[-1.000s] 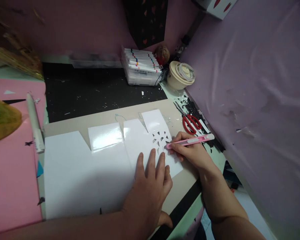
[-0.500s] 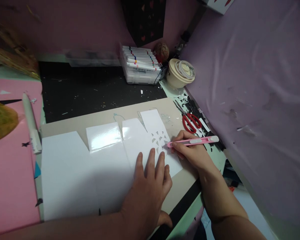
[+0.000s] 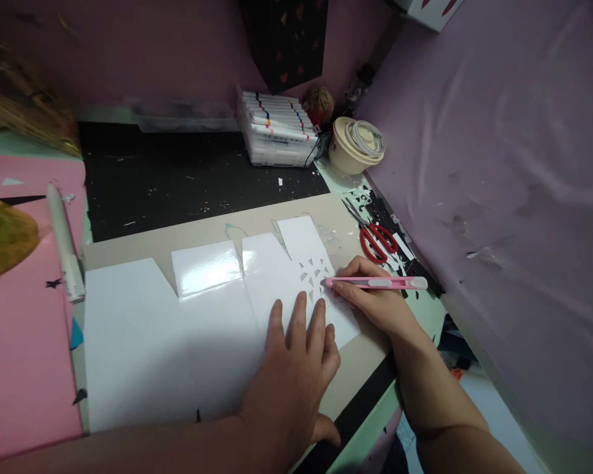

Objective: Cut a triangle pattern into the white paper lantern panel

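My right hand (image 3: 370,296) is closed around a pink craft knife (image 3: 400,282), whose tip meets a sheet of white card (image 3: 143,342). Several small cut-out shapes, many of them triangular, cluster near the tip at the card's right end. My left hand (image 3: 296,368) lies on the card with its fingers spread, just left of and below the cut-outs. Fold lines cross the card, and flaps separated by notches run along its far edge. Underneath is a beige board (image 3: 346,230) with faint pencil drawings.
Red-handled scissors (image 3: 375,242) lie right of the board among black and white paper scraps (image 3: 375,204). Behind stand a box of markers (image 3: 279,131) and a lidded cream tub (image 3: 350,148). A whitish stick-like tool (image 3: 64,243) rests on pink paper (image 3: 24,368) at left.
The craft knife has turned slightly, its rear end swinging down to near level, and its tip has shifted a little left. My left hand stays in place.
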The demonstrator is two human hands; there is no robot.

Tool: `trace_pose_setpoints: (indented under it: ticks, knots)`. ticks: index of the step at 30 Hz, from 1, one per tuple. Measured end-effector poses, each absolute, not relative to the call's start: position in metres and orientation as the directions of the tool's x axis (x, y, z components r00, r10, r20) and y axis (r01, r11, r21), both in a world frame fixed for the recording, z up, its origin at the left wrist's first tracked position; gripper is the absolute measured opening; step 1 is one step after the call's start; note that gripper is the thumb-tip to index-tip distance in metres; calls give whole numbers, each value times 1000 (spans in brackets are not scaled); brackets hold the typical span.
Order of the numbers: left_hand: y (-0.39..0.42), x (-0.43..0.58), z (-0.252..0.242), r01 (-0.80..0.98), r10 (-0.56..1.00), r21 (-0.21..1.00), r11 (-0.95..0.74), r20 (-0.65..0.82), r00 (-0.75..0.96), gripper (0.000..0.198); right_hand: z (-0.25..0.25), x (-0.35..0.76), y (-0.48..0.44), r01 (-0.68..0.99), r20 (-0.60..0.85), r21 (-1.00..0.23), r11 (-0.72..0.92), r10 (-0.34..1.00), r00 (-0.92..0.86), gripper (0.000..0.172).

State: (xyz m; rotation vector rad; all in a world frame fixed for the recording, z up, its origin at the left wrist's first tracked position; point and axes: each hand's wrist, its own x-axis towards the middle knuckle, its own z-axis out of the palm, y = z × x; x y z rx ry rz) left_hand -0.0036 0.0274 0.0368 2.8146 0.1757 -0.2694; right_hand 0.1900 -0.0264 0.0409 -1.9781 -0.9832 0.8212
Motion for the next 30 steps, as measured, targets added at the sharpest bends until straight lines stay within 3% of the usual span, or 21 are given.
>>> trace_pose_setpoints:
  ticks: [12, 17, 20, 24, 30]
  knots:
    - [28, -4, 35, 141, 90, 278, -950, -191, 977, 105, 43, 189, -27, 321, -202, -875, -363, 876, 438, 16]
    - [29, -4, 37, 151, 91, 306, -940, -202, 975, 106, 36, 191, -30, 341, -48, -906, -252, 859, 509, 8]
    - [29, -4, 38, 148, 85, 315, -937, -207, 975, 106, 32, 193, -32, 443, 54, -885, -143, 914, 403, 21]
    - [30, -3, 38, 146, 84, 313, -939, -204, 975, 103, 30, 196, -31, 647, 125, -762, -23, 975, 181, 15]
    - [29, -3, 37, 149, 92, 306, -940, -194, 977, 104, 28, 197, -26, 704, 184, -707, 70, 979, 87, 15]
